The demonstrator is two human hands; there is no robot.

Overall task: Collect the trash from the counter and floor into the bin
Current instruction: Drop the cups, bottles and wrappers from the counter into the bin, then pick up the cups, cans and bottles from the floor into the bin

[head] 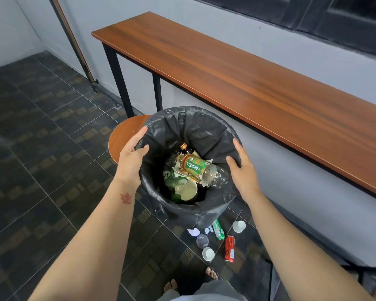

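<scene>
Several pieces of trash remain on the floor [41,127] close to your feet: a red can [229,248], a green wrapper [218,229], two white cups [208,253], a clear cup [202,240], a crumpled paper [193,232] and a small blue packet [207,230]. They lie near together, just beside the base of the bin [189,211]. So I judge the floor part is not finished.

A little farther, the bin with its black liner already holds a good amount: a bottle with a green label [201,169], a paper cup [188,190] and other scraps. The bin seems lifted between your hands, but I cannot tell if it touches the floor.

Your left hand [131,158] grasps the left rim, thumb inside the liner. Your right hand [242,170] presses on the right rim with fingers spread, thumb at the inner edge. Both arms are stretched forward.

Farthest, the tabletop [237,68] shows no trash, so that part looks done.
</scene>
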